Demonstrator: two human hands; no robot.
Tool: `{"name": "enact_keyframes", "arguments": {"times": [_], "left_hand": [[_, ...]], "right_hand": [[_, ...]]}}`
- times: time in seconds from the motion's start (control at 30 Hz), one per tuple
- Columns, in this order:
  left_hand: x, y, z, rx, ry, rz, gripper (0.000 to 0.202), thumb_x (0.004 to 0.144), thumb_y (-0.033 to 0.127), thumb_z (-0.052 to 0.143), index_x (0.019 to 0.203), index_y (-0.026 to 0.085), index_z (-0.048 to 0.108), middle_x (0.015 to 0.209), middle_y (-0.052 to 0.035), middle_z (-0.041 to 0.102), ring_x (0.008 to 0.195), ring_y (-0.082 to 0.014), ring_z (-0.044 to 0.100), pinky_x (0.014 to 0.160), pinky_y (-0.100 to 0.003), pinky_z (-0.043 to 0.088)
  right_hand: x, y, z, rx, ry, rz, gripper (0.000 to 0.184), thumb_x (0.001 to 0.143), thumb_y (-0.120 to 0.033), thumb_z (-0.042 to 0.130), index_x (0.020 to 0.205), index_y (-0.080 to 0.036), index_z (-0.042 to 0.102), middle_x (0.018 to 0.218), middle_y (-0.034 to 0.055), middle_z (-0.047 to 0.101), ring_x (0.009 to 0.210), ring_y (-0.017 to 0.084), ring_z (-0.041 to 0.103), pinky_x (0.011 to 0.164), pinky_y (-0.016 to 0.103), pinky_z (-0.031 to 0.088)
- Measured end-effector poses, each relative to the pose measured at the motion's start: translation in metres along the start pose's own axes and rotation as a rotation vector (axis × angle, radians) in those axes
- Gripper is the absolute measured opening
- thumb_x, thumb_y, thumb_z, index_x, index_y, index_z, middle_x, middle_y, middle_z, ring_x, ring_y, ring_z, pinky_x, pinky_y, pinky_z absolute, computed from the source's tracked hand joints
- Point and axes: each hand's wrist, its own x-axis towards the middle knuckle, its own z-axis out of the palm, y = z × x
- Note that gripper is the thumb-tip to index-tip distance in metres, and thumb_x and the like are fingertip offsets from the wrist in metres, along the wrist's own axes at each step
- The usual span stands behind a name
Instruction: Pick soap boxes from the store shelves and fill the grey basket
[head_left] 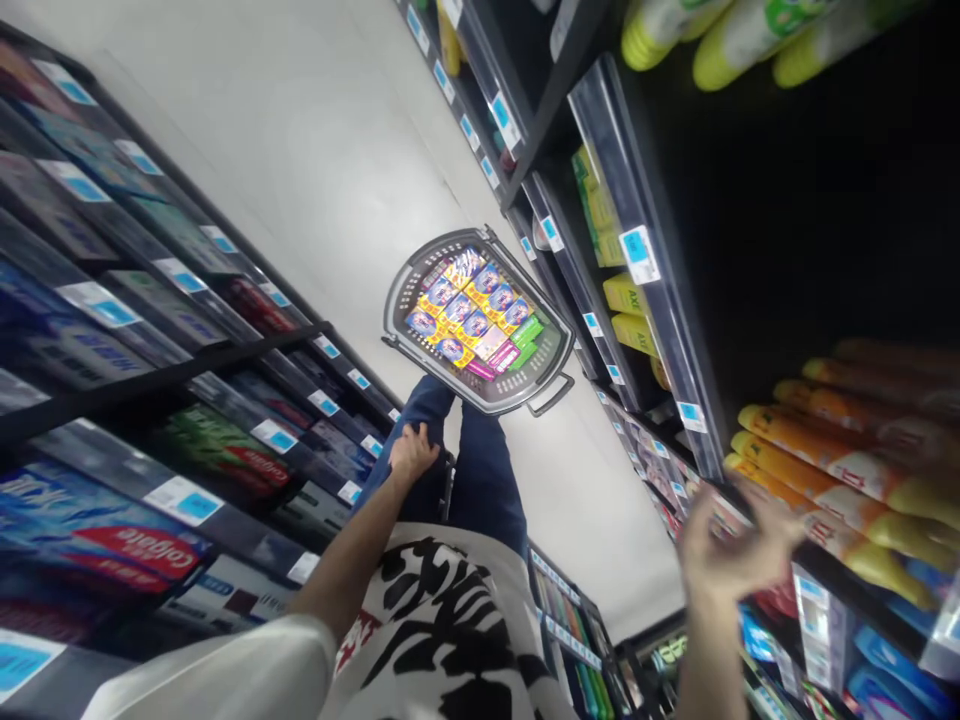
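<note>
My left hand (pixel 411 450) rests on my blue-jeaned thigh (pixel 480 480), fingers curled under, and I see nothing in it. My right hand (pixel 731 545) is raised near the right-hand shelf, just below a row of orange and yellow bottles (pixel 832 450). It is blurred, its fingers look apart, and it holds nothing. A grey shopping basket (pixel 420 275) stands on the floor beyond my legs. It is filled with colourful flat boxes (pixel 469 310), and its handle (pixel 551 397) is folded down.
I am in a narrow shop aisle with a pale floor (pixel 300 130). Dark shelves of toothpaste boxes (pixel 105 540) line the left side. The shelves on the right carry bottles and yellow packs (pixel 626 295). Blue price tags (pixel 637 250) run along the shelf edges.
</note>
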Motion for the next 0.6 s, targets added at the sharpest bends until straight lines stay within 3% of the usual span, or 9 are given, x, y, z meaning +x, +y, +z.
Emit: {"name": "enact_keyframes", "arguments": {"times": [0.07, 0.17, 0.23, 0.3, 0.4, 0.5, 0.6], "left_hand": [[0.004, -0.004, 0.005, -0.014, -0.029, -0.036, 0.076, 0.098, 0.048, 0.048, 0.160, 0.007, 0.034, 0.138, -0.0319, 0.053, 0.112, -0.0394, 0.067, 0.087, -0.047, 0.056], [0.007, -0.009, 0.015, -0.045, -0.109, -0.121, 0.091, 0.090, 0.059, 0.060, 0.162, 0.012, 0.029, 0.134, -0.0294, 0.058, 0.118, -0.0415, 0.065, 0.089, -0.050, 0.057], [0.007, -0.011, 0.022, -0.082, -0.185, -0.169, 0.106, 0.085, 0.062, 0.068, 0.166, 0.014, 0.020, 0.136, -0.0287, 0.059, 0.123, -0.0413, 0.064, 0.094, -0.051, 0.056], [0.005, -0.013, 0.025, -0.115, -0.245, -0.189, 0.117, 0.082, 0.061, 0.072, 0.167, 0.012, 0.009, 0.138, -0.0302, 0.058, 0.127, -0.0409, 0.062, 0.098, -0.052, 0.054], [0.002, -0.013, 0.025, -0.124, -0.247, -0.180, 0.122, 0.082, 0.058, 0.073, 0.166, 0.006, 0.003, 0.139, -0.0331, 0.056, 0.126, -0.0411, 0.062, 0.098, -0.052, 0.054], [0.002, -0.013, 0.022, -0.115, -0.201, -0.181, 0.119, 0.081, 0.056, 0.075, 0.166, 0.006, 0.008, 0.139, -0.0328, 0.054, 0.121, -0.0396, 0.065, 0.096, -0.048, 0.054], [0.002, -0.014, 0.019, -0.109, -0.177, -0.175, 0.117, 0.081, 0.057, 0.076, 0.166, 0.008, 0.013, 0.136, -0.0310, 0.055, 0.118, -0.0382, 0.066, 0.095, -0.045, 0.054]], "right_hand": [[-0.017, -0.016, 0.056, 0.148, -0.110, 0.042, 0.036, 0.090, -0.042, 0.072, 0.118, -0.019, 0.066, 0.111, 0.0143, 0.071, 0.103, 0.029, 0.070, 0.095, 0.055, 0.057], [-0.047, -0.039, 0.149, 0.426, -0.418, 0.285, 0.067, 0.088, -0.050, 0.069, 0.143, -0.018, 0.049, 0.138, 0.0200, 0.061, 0.116, 0.028, 0.067, 0.095, 0.049, 0.059], [-0.068, -0.050, 0.198, 0.511, -0.609, 0.434, 0.084, 0.084, -0.055, 0.072, 0.151, -0.019, 0.039, 0.148, 0.0215, 0.055, 0.125, 0.029, 0.063, 0.100, 0.049, 0.057], [-0.088, -0.058, 0.233, 0.568, -0.747, 0.537, 0.093, 0.080, -0.056, 0.074, 0.155, -0.019, 0.034, 0.152, 0.0213, 0.053, 0.131, 0.031, 0.060, 0.105, 0.048, 0.054], [-0.108, -0.066, 0.272, 0.606, -0.855, 0.702, 0.098, 0.077, -0.054, 0.076, 0.157, -0.018, 0.034, 0.153, 0.0208, 0.052, 0.134, 0.031, 0.058, 0.108, 0.045, 0.052], [-0.117, -0.071, 0.311, 0.531, -0.889, 0.859, 0.098, 0.076, -0.049, 0.077, 0.157, -0.015, 0.033, 0.153, 0.0213, 0.052, 0.132, 0.031, 0.060, 0.110, 0.044, 0.051], [-0.120, -0.075, 0.347, 0.476, -0.889, 0.891, 0.101, 0.076, -0.045, 0.078, 0.159, -0.013, 0.030, 0.153, 0.0222, 0.052, 0.132, 0.031, 0.060, 0.113, 0.045, 0.048]]}}
